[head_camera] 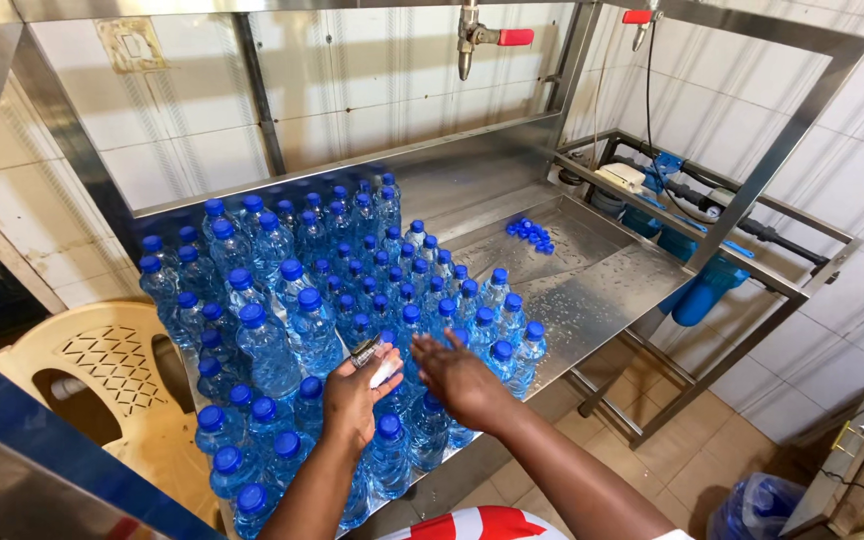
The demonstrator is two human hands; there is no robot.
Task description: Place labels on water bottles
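Head view, left to right. Cream perforated plastic chair (117, 372) at far left, just beside the left edge of the stainless steel table (602, 285). Crowd of clear plastic water bottles with blue screw caps (282, 300) packed upright over the left half of the wet tabletop, from the back wall to the near edge. Left hand (352, 395) over the bottles near the front edge, fingers curled and pinching a small clear wrapper-like piece with a white end (374, 358); exact kind of object too small to tell. Right hand (462, 378) just beside it, palm down, fingers spread flat and holding nothing, fingertips over the bottle caps close to the pinched piece. Small heap of loose blue caps (532, 234) towards the back right of the tabletop, well apart from both hands. Blue filter housing (702, 290) beyond the right edge, under the frame. Red-handled tap (492, 38) overhead at the back.
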